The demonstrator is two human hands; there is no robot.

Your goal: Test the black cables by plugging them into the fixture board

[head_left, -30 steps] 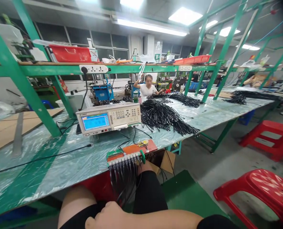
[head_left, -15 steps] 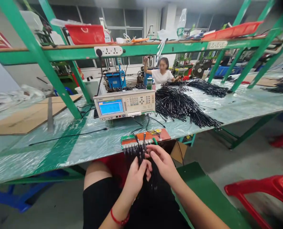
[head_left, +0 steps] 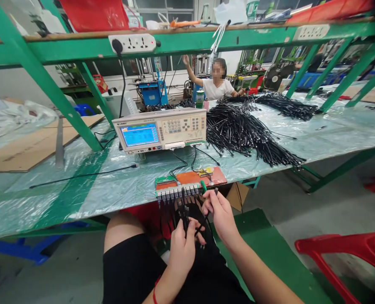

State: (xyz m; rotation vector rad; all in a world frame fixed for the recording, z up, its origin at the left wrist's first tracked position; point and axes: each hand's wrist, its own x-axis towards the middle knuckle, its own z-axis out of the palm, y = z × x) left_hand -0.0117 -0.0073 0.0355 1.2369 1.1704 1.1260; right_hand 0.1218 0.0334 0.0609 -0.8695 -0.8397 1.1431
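My left hand (head_left: 183, 241) is closed around several black cables (head_left: 183, 213), their connector ends pointing up over my lap. Just to its right, my right hand (head_left: 218, 211) pinches a single black cable whose connector (head_left: 217, 191) sticks up past the fingertips. Ahead of both hands, at the table's front edge, lies an orange test fixture (head_left: 187, 177) with a row of ports (head_left: 176, 191). Several black cables are plugged into that row and hang down from it. The lower ends of the held cables are partly hidden by my hands and dark clothing.
A tester with a lit blue screen (head_left: 139, 136) stands behind the fixture, wired to it. A large heap of black cables (head_left: 244, 131) lies to its right. One loose cable (head_left: 82, 175) rests at left. A green shelf frame (head_left: 193, 44) crosses above; a co-worker (head_left: 218, 84) sits opposite.
My right hand has moved right, away from the bundle, with one cable between its fingers. The left hand has come down slightly with its cables, uncovering the port row. The view has tilted down.
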